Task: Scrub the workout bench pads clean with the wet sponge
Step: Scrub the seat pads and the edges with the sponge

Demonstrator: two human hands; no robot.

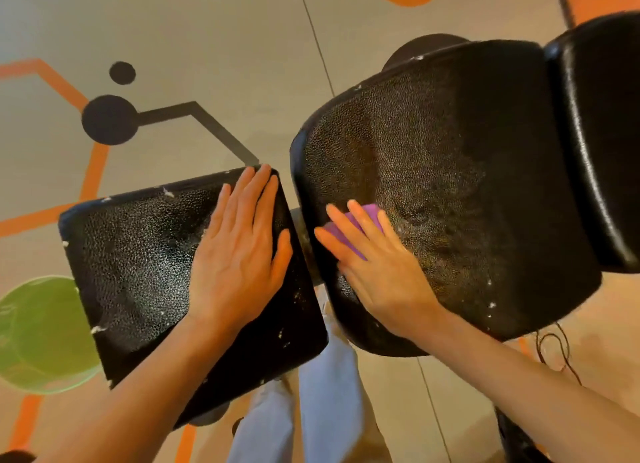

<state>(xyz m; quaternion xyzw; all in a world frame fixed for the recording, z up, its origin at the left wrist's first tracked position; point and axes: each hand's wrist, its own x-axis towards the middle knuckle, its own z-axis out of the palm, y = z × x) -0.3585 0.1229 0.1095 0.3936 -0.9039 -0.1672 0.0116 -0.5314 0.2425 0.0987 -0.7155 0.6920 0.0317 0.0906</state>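
Note:
Two black textured bench pads fill the view, both wet with small white flecks on them. The square seat pad (138, 261) lies lower left. My left hand (239, 251) rests flat on its right part, fingers straight and together. The larger back pad (450, 185) lies to the right. My right hand (374, 265) presses a purple sponge (360, 220) onto the back pad's near left part with straight fingers; most of the sponge is hidden under the fingers.
A further black pad (602, 133) adjoins the back pad at the far right. A green bucket (38, 334) stands on the floor at lower left. The grey floor (221, 47) has orange and black markings. My legs in light trousers (311, 410) show below the pads.

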